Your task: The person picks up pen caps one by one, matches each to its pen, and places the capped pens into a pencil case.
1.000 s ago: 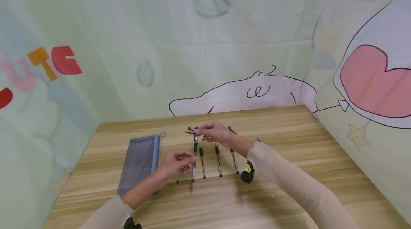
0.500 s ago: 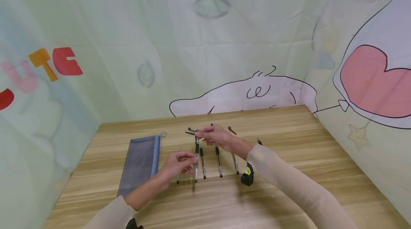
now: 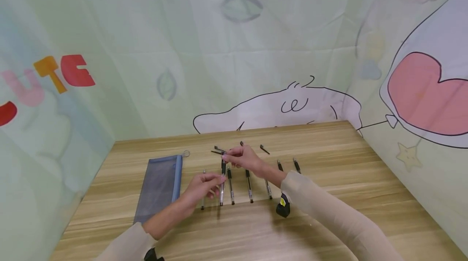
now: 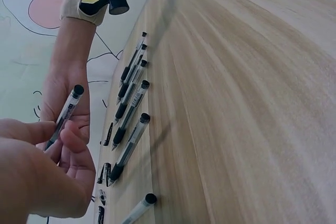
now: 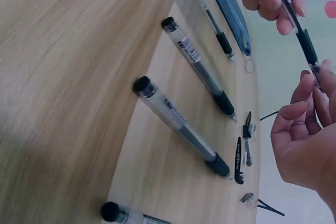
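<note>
A clear-barrelled gel pen [image 3: 223, 167] with a black rubber grip is held upright above the table between both hands. My left hand [image 3: 199, 190] pinches its barrel between thumb and fingers; the black end plug points toward me. The fingers of my right hand [image 3: 243, 158] pinch the far, tip end, just beyond the black grip [image 5: 306, 45], and partly hide it. Below and to the right lie several similar pens in a row, among them one pen [image 3: 231, 188] beside the held one. Another pen [image 3: 202, 201] lies partly behind my left hand.
A blue-grey mesh zip pouch [image 3: 157, 183] with a metal ring [image 3: 186, 153] lies at the left. Loose pen caps with black clips are scattered behind the pens, including one cap [image 3: 265, 149]. A printed cloth [image 3: 146, 70] hangs behind the wooden table [image 3: 329, 212].
My right hand and the far end of the pen have come slightly toward me. The left hand keeps its grip on the barrel almost in place.
</note>
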Motion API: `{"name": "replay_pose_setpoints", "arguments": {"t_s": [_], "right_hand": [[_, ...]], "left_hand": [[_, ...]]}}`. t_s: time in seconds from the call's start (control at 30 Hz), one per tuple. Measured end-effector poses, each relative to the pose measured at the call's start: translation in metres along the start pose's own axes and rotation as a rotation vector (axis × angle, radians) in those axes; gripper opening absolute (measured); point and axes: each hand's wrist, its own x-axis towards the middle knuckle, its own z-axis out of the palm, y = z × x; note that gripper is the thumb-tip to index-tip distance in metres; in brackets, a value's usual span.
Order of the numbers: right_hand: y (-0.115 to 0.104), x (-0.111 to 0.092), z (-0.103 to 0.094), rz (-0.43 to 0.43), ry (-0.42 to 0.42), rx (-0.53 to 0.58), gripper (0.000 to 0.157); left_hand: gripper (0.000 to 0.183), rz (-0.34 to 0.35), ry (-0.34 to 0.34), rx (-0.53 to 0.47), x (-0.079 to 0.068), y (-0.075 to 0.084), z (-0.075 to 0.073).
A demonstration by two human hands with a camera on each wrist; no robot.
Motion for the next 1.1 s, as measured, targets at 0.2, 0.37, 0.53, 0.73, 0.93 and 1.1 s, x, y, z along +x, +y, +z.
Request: {"name": "replay_pose_setpoints", "arguments": {"t_s": [0.2, 0.37, 0.53, 0.73, 0.93, 1.1], "right_hand": [[0.000, -0.002, 0.003, 0.058, -0.016, 0.007, 0.026], [-0.007, -0.002, 0.006, 0.117, -0.001, 0.051, 0.027], [-0.017, -0.002, 0.010, 0.122, 0.027, 0.060, 0.025], [-0.018, -0.002, 0.012, 0.114, 0.017, 0.074, 0.025], [-0.016, -0.001, 0.011, 0.141, -0.031, 0.082, 0.026], [-0.022, 0.002, 0.003, 0.142, -0.110, 0.071, 0.031]], "left_hand": [[0.032, -0.006, 0.021, 0.028, -0.004, 0.002, 0.003], [0.029, -0.006, 0.077, 0.054, -0.008, 0.007, 0.006], [0.028, -0.007, 0.094, 0.081, -0.011, 0.012, 0.003], [0.028, -0.022, 0.069, 0.073, -0.011, 0.017, -0.002], [0.027, -0.026, 0.092, 0.067, -0.009, 0.013, 0.000], [0.032, -0.009, 0.090, 0.059, -0.008, 0.016, 0.004]]}}
